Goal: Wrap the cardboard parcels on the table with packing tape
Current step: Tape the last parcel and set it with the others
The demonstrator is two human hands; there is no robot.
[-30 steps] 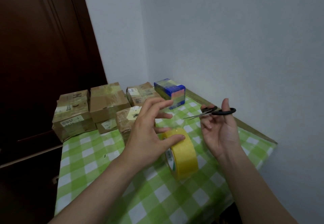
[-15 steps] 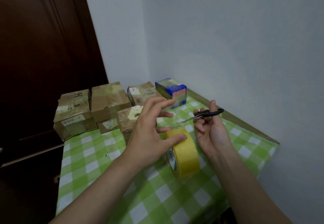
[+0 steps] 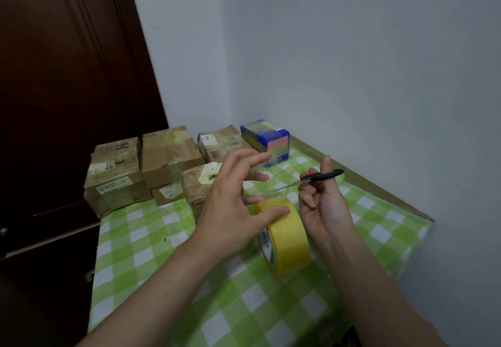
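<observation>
Yellow tape roll (image 3: pixel 287 235) between both hands
Spread left hand (image 3: pixel 230 211) presses a thumb on it; right hand (image 3: pixel 322 205) grips black scissors (image 3: pixel 321 177).

The surface (image 3: pixel 151 238) is checked green and white. The tape roll (image 3: pixel 287 238) is yellow, its core printed green and white. The scissors (image 3: pixel 322 176) at one o'clock have black handles. The cardboard parcels (image 3: pixel 168 154) at ten o'clock are brown with white labels; the box (image 3: pixel 267 136) at twelve is blue, banded pink, yellow and green.
</observation>
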